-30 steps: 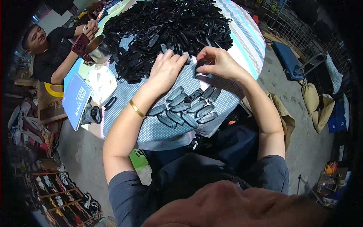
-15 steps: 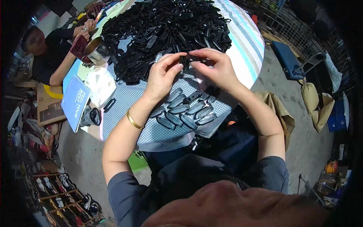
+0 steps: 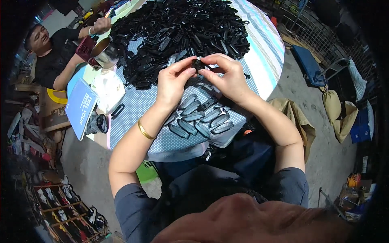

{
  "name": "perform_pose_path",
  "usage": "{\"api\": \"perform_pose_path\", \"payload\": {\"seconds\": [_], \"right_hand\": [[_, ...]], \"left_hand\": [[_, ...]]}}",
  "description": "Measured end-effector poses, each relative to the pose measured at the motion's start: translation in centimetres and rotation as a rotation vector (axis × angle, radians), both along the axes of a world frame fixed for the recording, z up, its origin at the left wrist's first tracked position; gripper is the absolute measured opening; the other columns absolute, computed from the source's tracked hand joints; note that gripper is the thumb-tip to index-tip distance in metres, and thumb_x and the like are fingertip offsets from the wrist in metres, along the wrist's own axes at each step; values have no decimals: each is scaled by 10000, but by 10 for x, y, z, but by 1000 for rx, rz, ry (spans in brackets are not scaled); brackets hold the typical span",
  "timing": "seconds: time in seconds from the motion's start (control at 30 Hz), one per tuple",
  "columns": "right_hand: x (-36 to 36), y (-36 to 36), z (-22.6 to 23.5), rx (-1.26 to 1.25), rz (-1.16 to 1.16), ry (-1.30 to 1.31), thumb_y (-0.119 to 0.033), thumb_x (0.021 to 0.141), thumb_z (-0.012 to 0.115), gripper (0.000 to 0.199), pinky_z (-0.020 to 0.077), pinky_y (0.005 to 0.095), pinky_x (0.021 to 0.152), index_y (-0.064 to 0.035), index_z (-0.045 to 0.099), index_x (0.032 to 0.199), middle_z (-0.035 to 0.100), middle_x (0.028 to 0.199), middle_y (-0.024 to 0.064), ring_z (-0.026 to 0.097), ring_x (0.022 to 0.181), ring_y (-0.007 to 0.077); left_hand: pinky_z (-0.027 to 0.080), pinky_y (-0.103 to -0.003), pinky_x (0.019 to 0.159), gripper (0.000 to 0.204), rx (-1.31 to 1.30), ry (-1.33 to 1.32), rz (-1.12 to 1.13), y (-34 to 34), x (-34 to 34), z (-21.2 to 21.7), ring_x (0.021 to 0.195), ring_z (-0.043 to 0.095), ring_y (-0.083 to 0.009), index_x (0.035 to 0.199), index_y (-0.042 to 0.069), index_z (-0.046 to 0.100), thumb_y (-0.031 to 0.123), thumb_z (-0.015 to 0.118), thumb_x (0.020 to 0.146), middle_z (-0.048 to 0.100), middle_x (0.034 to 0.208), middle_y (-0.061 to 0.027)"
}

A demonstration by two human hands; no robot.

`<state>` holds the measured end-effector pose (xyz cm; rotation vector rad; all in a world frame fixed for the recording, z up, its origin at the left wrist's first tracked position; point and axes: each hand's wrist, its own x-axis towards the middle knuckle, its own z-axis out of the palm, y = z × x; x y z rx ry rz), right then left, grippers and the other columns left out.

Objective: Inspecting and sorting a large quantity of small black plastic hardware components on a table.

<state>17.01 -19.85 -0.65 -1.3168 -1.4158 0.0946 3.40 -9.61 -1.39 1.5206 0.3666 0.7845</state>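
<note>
Black piece (image 3: 197, 65): one, pinched by left fingers (image 3: 183, 65), right fingers (image 3: 216, 60).

We've got semi-glossy black plastic-looking parts (image 3: 182, 34), a shiny metal cup (image 3: 107, 54), a polished metal bangle (image 3: 143, 130) and matt floor (image 3: 91, 174).

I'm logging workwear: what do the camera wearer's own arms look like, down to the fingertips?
Short, plain, dark grey-blue sleeves cover both upper arms. A gold-coloured bangle circles the left forearm; the right forearm has none. No gloves.
</note>
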Motion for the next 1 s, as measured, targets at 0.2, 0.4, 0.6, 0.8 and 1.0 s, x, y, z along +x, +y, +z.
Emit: {"api": "perform_pose_path", "payload": {"seconds": [0.2,0.4,0.6,0.8,1.0], "right_hand": [[0,1,-4,120,-88,-294,-27,708,714,232,531,273,658,33,591,895,608,951,118,623,835,198],[-3,1,4,-174,-64,35,-203,729,747,362,507,245,596,5,585,978,605,892,77,603,742,132],[0,-5,1,-166,39,-185,-259,759,684,316,471,360,580,7,655,927,624,718,164,607,629,292],[18,-5,15,-527,227,-195,-173,754,695,276,501,318,618,12,642,951,650,781,132,631,682,206],[77,-1,8,-349,-281,-420,-98,781,612,188,513,318,691,-26,667,946,655,899,131,646,769,233]], "left_hand": [[468,-214,800,307,-79,-26,-51,-10,0,7,876,582,-99,1152,-14,575,42,584,850,632,1021,-77],[437,-228,831,258,-245,-103,-114,9,-4,5,919,575,-114,1105,-11,605,80,573,865,638,1019,-72],[443,-235,826,229,-57,-85,-222,11,-9,11,915,584,-122,1069,-8,627,59,570,858,646,1009,-67],[453,-246,816,266,339,182,-120,9,-10,19,897,590,-118,1109,-9,597,57,563,853,648,991,-82],[488,-244,717,279,594,547,-179,-5,-4,26,776,604,-96,1022,5,623,122,679,775,663,861,-68]]}}
